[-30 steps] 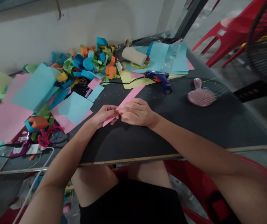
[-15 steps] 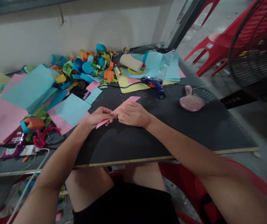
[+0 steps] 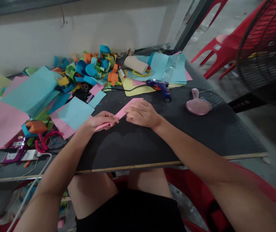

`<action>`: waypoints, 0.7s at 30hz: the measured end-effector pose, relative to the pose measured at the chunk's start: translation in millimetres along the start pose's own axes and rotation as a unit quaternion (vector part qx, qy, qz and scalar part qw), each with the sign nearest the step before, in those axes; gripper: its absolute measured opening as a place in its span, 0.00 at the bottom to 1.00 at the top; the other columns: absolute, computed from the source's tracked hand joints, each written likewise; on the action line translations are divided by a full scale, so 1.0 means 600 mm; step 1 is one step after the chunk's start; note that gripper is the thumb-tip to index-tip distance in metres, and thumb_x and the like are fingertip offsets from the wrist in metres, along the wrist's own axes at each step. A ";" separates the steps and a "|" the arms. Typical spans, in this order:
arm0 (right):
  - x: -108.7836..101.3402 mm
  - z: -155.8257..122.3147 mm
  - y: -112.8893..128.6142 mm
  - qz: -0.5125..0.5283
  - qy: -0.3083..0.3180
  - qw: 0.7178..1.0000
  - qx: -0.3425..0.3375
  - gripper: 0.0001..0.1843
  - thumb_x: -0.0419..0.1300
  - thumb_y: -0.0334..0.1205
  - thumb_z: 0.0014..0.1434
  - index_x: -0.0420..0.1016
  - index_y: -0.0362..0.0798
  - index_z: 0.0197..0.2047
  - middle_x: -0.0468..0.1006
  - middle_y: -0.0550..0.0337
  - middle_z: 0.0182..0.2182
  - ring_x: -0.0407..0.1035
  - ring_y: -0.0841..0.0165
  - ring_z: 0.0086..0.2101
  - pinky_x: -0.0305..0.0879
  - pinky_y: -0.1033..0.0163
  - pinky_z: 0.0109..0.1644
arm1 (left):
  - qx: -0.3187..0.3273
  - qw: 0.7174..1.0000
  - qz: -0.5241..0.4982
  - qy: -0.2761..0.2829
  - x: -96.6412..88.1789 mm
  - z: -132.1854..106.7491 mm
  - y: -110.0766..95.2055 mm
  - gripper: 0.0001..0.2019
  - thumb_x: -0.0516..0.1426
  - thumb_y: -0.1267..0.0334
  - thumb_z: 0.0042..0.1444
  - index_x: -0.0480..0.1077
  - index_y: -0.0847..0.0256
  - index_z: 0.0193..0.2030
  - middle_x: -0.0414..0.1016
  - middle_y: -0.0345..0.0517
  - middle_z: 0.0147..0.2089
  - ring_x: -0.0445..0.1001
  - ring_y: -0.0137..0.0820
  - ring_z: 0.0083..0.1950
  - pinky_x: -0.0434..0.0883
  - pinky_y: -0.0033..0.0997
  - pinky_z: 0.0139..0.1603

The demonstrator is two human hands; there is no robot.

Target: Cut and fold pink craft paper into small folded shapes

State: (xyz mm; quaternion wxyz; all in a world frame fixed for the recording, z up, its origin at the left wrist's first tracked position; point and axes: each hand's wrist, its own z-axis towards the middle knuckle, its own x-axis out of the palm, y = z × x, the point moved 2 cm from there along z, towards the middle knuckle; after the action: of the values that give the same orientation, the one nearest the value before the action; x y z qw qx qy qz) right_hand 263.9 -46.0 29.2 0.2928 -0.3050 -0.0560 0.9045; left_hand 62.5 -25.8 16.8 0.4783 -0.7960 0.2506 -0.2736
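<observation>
A narrow folded strip of pink paper (image 3: 121, 112) is held slantwise above the dark tabletop, its far end up and to the right. My left hand (image 3: 102, 121) pinches the lower left part, thumb on top and fingers beneath. Curled around the upper right part is my right hand (image 3: 141, 113), its fingertips partly hidden behind the knuckles. Left of my hands lies a light blue paper square (image 3: 75, 112) on top of a pink sheet (image 3: 60, 125).
Folded colored paper pieces (image 3: 87, 67) pile up at the back. A blue glue gun (image 3: 161, 87) lies beyond my right hand, and a pink hairbrush (image 3: 198, 105) farther right. A purple device (image 3: 14, 151) with cables sits at left; a fan (image 3: 268, 54) stands at right.
My right hand has slid a little to the right along the paper, apart from my left hand. More of the pink strip shows between them.
</observation>
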 end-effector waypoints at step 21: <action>0.052 -0.012 0.003 0.066 0.033 0.963 0.258 0.11 0.58 0.32 0.57 0.67 0.51 0.44 0.81 0.59 0.34 0.74 0.62 0.39 0.64 0.53 0.51 | 0.367 0.604 0.652 -0.277 0.006 0.003 -0.001 0.12 0.52 0.62 0.65 0.78 0.60 0.39 0.82 0.52 0.43 0.77 0.36 0.46 0.70 0.36 0.45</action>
State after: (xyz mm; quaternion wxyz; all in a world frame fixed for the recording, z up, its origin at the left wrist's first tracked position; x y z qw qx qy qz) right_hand 246.9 -30.5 6.7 0.3027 -0.2520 0.2089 0.8951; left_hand 66.5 -27.0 17.8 0.8282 -0.2176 0.4372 0.2749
